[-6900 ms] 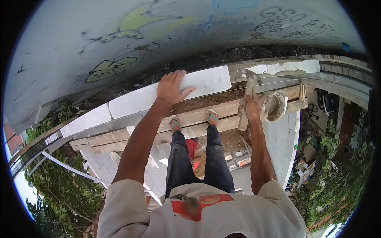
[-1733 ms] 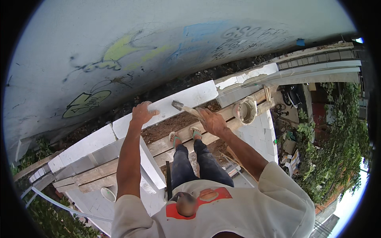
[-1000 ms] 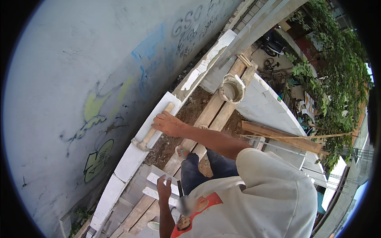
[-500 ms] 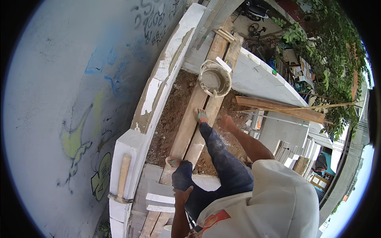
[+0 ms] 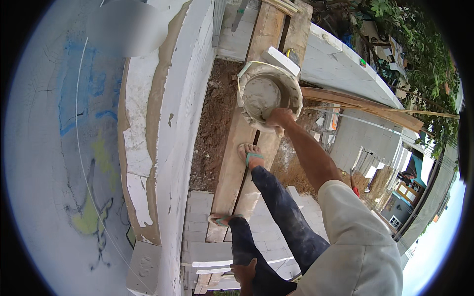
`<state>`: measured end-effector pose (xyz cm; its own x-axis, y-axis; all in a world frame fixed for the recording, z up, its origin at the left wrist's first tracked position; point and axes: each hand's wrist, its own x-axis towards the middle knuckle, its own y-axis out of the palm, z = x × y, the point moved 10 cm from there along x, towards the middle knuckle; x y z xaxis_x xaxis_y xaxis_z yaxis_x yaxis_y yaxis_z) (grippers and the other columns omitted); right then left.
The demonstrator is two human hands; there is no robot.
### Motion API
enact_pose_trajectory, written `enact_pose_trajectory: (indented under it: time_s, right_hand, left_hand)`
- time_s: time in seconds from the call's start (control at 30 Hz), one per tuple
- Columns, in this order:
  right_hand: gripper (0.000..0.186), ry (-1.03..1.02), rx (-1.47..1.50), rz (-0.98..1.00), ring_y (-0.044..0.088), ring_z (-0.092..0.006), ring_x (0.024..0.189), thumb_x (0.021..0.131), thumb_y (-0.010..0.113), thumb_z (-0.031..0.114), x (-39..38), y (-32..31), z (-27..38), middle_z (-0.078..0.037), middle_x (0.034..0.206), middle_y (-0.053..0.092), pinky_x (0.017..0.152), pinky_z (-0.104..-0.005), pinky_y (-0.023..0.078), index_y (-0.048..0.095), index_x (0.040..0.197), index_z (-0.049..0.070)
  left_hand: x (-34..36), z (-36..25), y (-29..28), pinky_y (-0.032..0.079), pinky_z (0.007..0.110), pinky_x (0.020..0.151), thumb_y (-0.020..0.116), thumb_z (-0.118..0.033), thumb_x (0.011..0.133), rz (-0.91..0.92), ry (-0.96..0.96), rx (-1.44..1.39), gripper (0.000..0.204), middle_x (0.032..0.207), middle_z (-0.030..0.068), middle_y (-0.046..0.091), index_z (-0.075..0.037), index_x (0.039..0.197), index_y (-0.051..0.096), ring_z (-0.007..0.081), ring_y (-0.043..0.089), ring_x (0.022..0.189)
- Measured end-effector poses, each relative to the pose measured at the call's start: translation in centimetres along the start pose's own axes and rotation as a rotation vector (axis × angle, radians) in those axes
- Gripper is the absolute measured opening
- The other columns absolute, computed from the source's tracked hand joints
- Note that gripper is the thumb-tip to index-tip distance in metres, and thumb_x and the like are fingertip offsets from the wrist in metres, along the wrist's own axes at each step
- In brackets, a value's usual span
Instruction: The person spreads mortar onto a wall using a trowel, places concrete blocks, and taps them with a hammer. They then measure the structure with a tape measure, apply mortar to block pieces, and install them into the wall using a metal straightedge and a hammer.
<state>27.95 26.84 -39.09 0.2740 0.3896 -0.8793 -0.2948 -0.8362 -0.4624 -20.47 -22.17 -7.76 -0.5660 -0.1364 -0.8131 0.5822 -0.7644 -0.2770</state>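
**A:** Where is the right hand?

**B:** Stretched out ahead, at the near rim of the round, mortar-smeared white bucket. The fingers are curled over the rim, so the hand is closed on the bucket's edge. Grey wet mortar sits inside, well below the rim.

**A:** And the bucket itself?

**B:** It stands on the two long wooden planks that run side by side away from the person. A pale rectangular block lies just beyond the bucket, touching or nearly touching its far rim.

**A:** The left hand?

**B:** Low at the bottom edge, pressed against the dark trouser leg near the knee. Fingers are bent; I cannot tell whether it holds anything.

**A:** The feet?

**B:** Both on the planks, in teal-strapped sandals: one foot just below the bucket, the other nearer, at the planks' near end.

**A:** Around them?

**B:** To the left, a white block wall with a mortar-streaked top, and beyond it a grey wall with blue and yellow graffiti. Brown soil lies between the block wall and the planks. A long timber beam angles away on the right.
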Motion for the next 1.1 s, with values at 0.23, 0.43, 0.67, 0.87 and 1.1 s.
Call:
enact_pose_trajectory:
  time_s: [0.23, 0.43, 0.67, 0.87, 1.1]
  right_hand:
    - [0.037, -0.337, -0.054, -0.058, 0.075, -0.0454, 0.110, 0.104, 0.052, 0.025, -5.1, -4.1, -0.9, -0.028, 0.120, 0.075, 0.092, -0.0547, 0.061, 0.069, 0.123, -0.001]
    - [0.039, -0.171, -0.174, -0.391, 0.079, -0.0436, 0.102, 0.106, 0.051, 0.018, -1.0, -4.7, -5.6, -0.027, 0.111, 0.078, 0.085, -0.0533, 0.065, 0.061, 0.135, -0.005]
    - [0.035, -0.401, -0.241, -0.268, 0.079, -0.0436, 0.099, 0.104, 0.055, 0.022, 3.0, 1.9, 2.3, -0.021, 0.116, 0.077, 0.084, -0.0514, 0.065, 0.072, 0.121, -0.004]
    - [0.052, -0.516, -0.103, -0.253, 0.076, -0.0416, 0.109, 0.093, 0.070, 0.044, -0.6, 1.8, -5.3, -0.023, 0.116, 0.078, 0.098, -0.0474, 0.062, 0.075, 0.131, 0.009]
    - [0.042, -0.586, 0.371, -0.278, 0.077, -0.0426, 0.100, 0.092, 0.078, 0.041, -13.1, -0.5, -4.4, -0.022, 0.104, 0.079, 0.088, -0.0478, 0.060, 0.078, 0.120, 0.009]
  left_hand:
    - [-1.8, -0.3, -0.5, 0.052, 0.056, 0.111, 0.098, -0.056, 0.069, -0.023, -0.056, -0.044, 0.123, 0.140, 0.0337, 0.054, 0.014, 0.147, 0.034, 0.0512, 0.060, 0.131]
    - [-4.8, -4.6, -5.0, 0.050, 0.058, 0.111, 0.096, -0.051, 0.071, -0.079, 0.038, -0.092, 0.118, 0.140, 0.0332, 0.054, 0.013, 0.149, 0.036, 0.0517, 0.059, 0.130]
    - [-4.6, -10.8, -4.2, 0.049, 0.058, 0.110, 0.089, -0.046, 0.079, -0.210, 0.262, -0.019, 0.091, 0.137, 0.0282, 0.057, 0.007, 0.144, 0.051, 0.0477, 0.059, 0.129]
    - [-3.9, -11.2, -3.6, 0.050, 0.057, 0.107, 0.086, -0.043, 0.080, -0.290, 0.383, 0.000, 0.076, 0.133, 0.0233, 0.061, 0.001, 0.136, 0.061, 0.0445, 0.061, 0.124]
    - [-3.2, -9.6, -4.1, 0.049, 0.054, 0.110, 0.079, -0.045, 0.087, -0.224, 0.374, -0.033, 0.072, 0.138, 0.0192, 0.062, -0.002, 0.141, 0.062, 0.0397, 0.060, 0.130]
